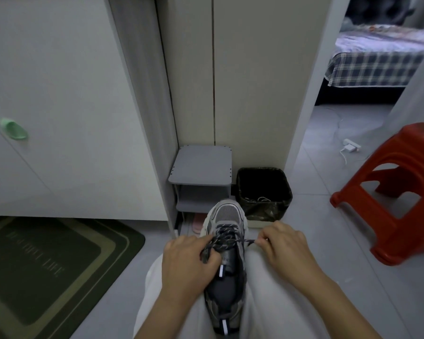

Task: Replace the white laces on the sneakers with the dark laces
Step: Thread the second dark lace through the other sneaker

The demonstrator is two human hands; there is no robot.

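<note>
Now | sneaker [225, 212] between left hand [186, 263] and right hand [284, 248] | both pinch dark lace [227, 237]

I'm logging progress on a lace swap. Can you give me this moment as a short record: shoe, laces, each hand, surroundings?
shoe: grey sneaker, toe pointing away, held between the person's legs
laces: dark laces crisscrossed through the eyelets
left hand: grips a lace strand at the shoe's left side
right hand: pinches a lace end drawn out to the right
bin: black-lined, just beyond the toe; thin white cord inside, possibly laces
nearby: red stool, grey shoe rack, green mat
</note>
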